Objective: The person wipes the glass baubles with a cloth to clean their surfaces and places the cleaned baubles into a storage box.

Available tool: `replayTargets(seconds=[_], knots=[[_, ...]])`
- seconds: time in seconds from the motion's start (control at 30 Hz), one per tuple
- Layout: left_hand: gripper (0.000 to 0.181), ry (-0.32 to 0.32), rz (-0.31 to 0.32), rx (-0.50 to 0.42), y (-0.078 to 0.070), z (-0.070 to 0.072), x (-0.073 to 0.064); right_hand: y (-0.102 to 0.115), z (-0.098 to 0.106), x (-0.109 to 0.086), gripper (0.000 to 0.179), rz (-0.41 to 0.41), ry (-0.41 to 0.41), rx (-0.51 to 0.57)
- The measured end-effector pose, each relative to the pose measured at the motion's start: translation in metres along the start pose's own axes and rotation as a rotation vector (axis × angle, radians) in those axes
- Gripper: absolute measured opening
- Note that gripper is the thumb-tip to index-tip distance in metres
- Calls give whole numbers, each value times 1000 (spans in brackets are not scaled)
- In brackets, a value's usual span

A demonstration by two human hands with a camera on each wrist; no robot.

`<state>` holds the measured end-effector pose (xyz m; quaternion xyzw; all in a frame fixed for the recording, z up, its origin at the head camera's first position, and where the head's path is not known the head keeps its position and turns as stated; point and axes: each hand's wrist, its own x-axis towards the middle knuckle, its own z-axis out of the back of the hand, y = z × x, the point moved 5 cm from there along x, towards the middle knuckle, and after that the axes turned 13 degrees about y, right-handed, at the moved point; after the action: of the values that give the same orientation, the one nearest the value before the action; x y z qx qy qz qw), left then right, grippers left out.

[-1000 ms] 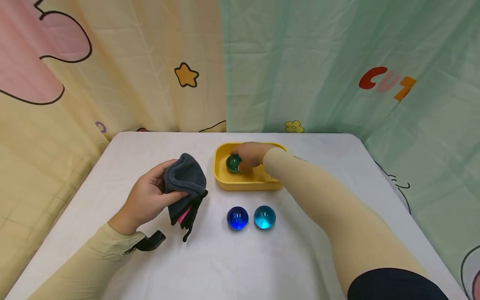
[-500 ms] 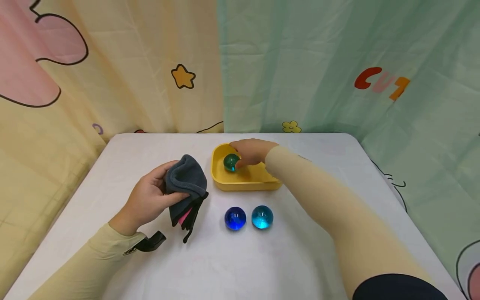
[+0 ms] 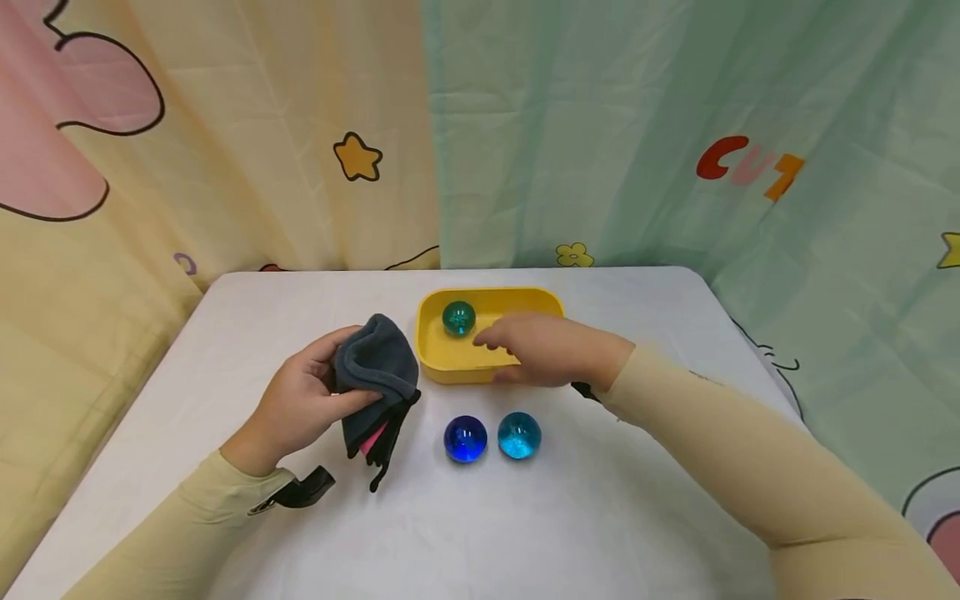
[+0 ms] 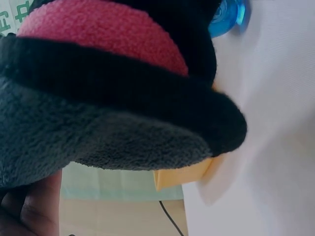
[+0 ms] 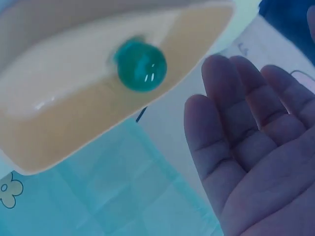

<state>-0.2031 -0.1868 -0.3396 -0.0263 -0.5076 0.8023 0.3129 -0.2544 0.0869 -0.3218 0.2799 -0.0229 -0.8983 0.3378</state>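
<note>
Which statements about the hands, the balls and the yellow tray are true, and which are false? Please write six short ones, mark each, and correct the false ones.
1. The left hand holds a grey cloth. True.
2. The green ball is inside the yellow tray. True.
3. The green ball is gripped by a hand. False: the right hand is apart from it and holds nothing.
4. The dark blue ball and the light blue ball rest on the white table. True.
5. In the head view, the light blue ball is left of the dark blue ball. False: it is to the right.
6. The yellow tray contains three balls. False: only the green ball.
</note>
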Motion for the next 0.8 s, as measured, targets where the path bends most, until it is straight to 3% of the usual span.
replayTargets(seconds=[0.23, 0.47, 0.8], knots=[[68, 19, 6, 12, 0, -5, 1, 6, -42, -23, 61, -16, 86, 10], [68, 33, 26, 19, 1, -9, 1, 3, -64, -20, 69, -36, 110, -39], [67, 33, 10, 17, 0, -11, 1, -5, -84, -17, 67, -38, 111, -65]])
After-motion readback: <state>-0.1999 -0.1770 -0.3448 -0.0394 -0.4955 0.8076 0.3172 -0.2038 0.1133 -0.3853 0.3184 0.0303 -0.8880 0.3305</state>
